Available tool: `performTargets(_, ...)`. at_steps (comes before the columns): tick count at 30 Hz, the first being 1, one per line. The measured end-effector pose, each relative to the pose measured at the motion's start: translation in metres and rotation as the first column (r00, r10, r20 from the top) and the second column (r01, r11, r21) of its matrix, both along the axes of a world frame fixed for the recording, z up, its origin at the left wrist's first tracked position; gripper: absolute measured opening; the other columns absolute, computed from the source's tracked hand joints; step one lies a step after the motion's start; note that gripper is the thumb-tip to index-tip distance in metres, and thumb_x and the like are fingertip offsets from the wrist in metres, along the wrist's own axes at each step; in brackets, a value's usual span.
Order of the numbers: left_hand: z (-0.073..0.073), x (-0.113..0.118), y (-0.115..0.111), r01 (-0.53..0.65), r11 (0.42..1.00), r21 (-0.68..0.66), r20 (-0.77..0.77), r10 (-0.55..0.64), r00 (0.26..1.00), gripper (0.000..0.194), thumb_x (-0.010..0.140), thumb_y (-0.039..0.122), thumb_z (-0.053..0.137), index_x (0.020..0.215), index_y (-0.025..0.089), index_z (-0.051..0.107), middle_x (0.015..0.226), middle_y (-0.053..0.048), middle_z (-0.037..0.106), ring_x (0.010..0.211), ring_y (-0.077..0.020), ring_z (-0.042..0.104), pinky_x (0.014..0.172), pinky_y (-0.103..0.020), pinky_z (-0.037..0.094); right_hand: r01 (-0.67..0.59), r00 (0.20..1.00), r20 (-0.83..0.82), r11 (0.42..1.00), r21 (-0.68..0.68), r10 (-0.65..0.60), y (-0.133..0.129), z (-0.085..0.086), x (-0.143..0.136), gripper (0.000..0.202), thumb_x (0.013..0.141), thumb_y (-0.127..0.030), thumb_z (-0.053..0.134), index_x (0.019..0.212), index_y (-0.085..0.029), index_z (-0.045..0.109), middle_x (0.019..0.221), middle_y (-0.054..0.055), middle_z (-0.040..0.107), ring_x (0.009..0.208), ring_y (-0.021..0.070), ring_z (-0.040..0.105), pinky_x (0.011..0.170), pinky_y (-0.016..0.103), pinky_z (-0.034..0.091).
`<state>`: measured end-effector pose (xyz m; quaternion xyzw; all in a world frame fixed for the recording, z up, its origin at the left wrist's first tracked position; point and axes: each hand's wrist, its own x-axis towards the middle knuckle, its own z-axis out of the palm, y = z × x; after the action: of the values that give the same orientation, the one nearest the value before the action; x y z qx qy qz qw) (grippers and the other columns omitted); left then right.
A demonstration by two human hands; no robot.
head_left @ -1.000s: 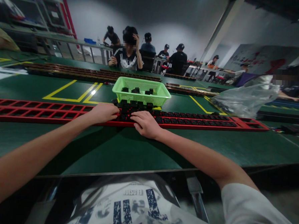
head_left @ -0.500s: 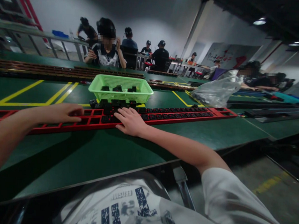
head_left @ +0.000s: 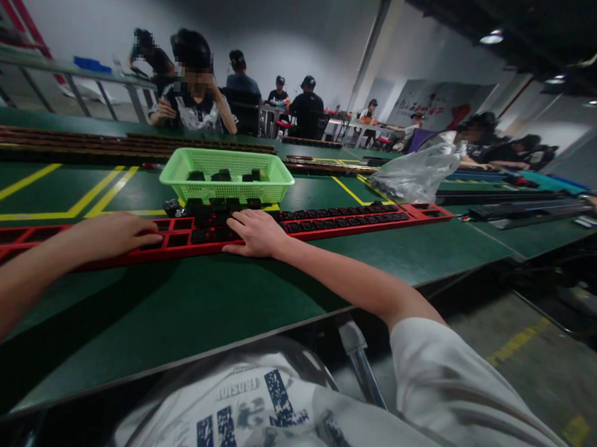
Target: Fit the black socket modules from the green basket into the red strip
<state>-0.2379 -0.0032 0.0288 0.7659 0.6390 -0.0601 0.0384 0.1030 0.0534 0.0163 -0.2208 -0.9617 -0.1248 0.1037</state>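
A long red frame with rows of square openings lies across the green table. My left hand is over its left part, fingers bent, with a gap between thumb and fingertips; I see nothing held there. Small black square blocks with red dots sit in the openings from the middle rightward. My right hand lies over these blocks, fingers stretched across them and thumb along the frame's front edge. What lies under its palm is hidden. Behind, more black blocks are piled against a light green basket.
Several black pieces lie inside the basket. A clear plastic bag stands behind the frame's right part. Dark long strips lie at right, brown ones at the back. A person sits across the table; others work beyond.
The view has swung slightly to the right. My left hand has come lower and a little rightward along the frame. My right hand has shifted slightly right over the blocks, its fingers less spread.
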Motion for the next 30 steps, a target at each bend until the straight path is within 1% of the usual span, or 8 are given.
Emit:
performTargets(5, 0.005, 0.007, -0.001, -0.023, 0.996, -0.083, -0.066, 0.017, 0.998, 0.054, 0.106, 0.048, 0.040, 0.127, 0.015, 0.078, 0.131, -0.020, 0.078, 0.119, -0.0402, 0.074, 0.105, -0.050, 0.053, 0.043, 0.999, 0.036, 0.976, -0.216, -0.036, 0.019, 0.013, 0.012, 0.095, 0.100, -0.070, 0.071, 0.173, -0.018, 0.040, 0.174, 0.023, 0.046, 0.158, 0.0442, 0.047, 0.128, 0.064, 0.039)
performTargets(9, 0.007, 0.014, -0.004, -0.025, 0.996, -0.089, -0.125, 0.014, 0.992, 0.048, 0.107, 0.047, 0.042, 0.121, 0.016, 0.076, 0.123, -0.019, 0.079, 0.113, -0.0372, 0.075, 0.098, -0.046, 0.054, 0.152, 0.985, 0.134, 0.918, -0.366, -0.109, 0.044, 0.026, 0.027, 0.114, 0.089, -0.072, 0.082, 0.178, -0.023, 0.031, 0.181, 0.025, 0.033, 0.165, 0.0507, 0.035, 0.129, 0.074, 0.034)
performTargets(14, 0.010, 0.020, -0.010, -0.018, 1.000, -0.018, -0.059, 0.017, 0.998, 0.041, 0.109, 0.043, 0.043, 0.107, 0.016, 0.074, 0.105, -0.014, 0.079, 0.095, -0.0296, 0.073, 0.086, -0.038, 0.050, 0.152, 0.983, 0.161, 0.884, -0.442, -0.089, 0.057, 0.030, 0.044, 0.128, 0.083, -0.064, 0.090, 0.182, -0.028, 0.017, 0.187, 0.023, 0.014, 0.170, 0.0497, 0.023, 0.131, 0.075, 0.030)
performTargets(16, 0.013, 0.023, -0.013, -0.044, 0.999, -0.011, -0.067, 0.043, 0.997, 0.041, 0.108, 0.044, 0.045, 0.104, 0.016, 0.075, 0.100, -0.012, 0.078, 0.091, -0.0281, 0.071, 0.079, -0.034, 0.048, 0.162, 0.977, 0.195, 0.880, -0.446, -0.082, 0.057, 0.032, 0.051, 0.131, 0.080, -0.062, 0.093, 0.181, -0.028, 0.018, 0.185, 0.024, 0.022, 0.168, 0.0488, 0.030, 0.131, 0.074, 0.031)
performTargets(20, 0.020, 0.031, -0.018, -0.084, 0.996, -0.029, -0.099, 0.081, 0.992, 0.044, 0.109, 0.044, 0.044, 0.110, 0.016, 0.078, 0.104, -0.012, 0.078, 0.090, -0.0258, 0.069, 0.074, -0.030, 0.043, 0.288, 0.941, 0.288, 0.865, -0.411, -0.177, 0.060, 0.036, 0.064, 0.137, 0.073, -0.059, 0.099, 0.181, -0.025, 0.022, 0.177, 0.027, 0.040, 0.161, 0.0500, 0.043, 0.128, 0.072, 0.036)
performTargets(24, 0.025, 0.033, -0.018, -0.072, 0.997, -0.019, -0.118, 0.070, 0.991, 0.046, 0.111, 0.043, 0.043, 0.113, 0.016, 0.080, 0.107, -0.014, 0.078, 0.091, -0.0279, 0.069, 0.078, -0.033, 0.044, 0.209, 0.964, 0.235, 0.897, -0.389, -0.123, 0.062, 0.038, 0.070, 0.131, 0.075, -0.062, 0.097, 0.179, -0.021, 0.029, 0.168, 0.027, 0.053, 0.152, 0.0460, 0.056, 0.124, 0.065, 0.046)
performTargets(27, 0.022, 0.024, -0.014, -0.035, 0.999, -0.036, -0.143, 0.029, 0.989, 0.040, 0.108, 0.044, 0.052, 0.115, 0.018, 0.082, 0.109, -0.013, 0.080, 0.089, -0.0288, 0.069, 0.078, -0.034, 0.045, 0.167, 0.971, 0.223, 0.917, -0.361, -0.089, 0.056, 0.039, 0.071, 0.126, 0.077, -0.064, 0.095, 0.177, -0.018, 0.034, 0.163, 0.026, 0.058, 0.146, 0.0436, 0.061, 0.122, 0.060, 0.049)
performTargets(30, 0.011, 0.004, -0.006, 0.005, 1.000, -0.020, -0.021, -0.005, 1.000, 0.030, 0.100, 0.043, 0.066, 0.104, 0.020, 0.085, 0.095, -0.008, 0.081, 0.078, -0.0254, 0.067, 0.079, -0.033, 0.047, 0.172, 0.965, 0.248, 0.925, -0.339, -0.088, 0.046, 0.043, 0.071, 0.124, 0.078, -0.063, 0.094, 0.177, -0.018, 0.033, 0.165, 0.024, 0.058, 0.147, 0.0421, 0.061, 0.122, 0.056, 0.050)
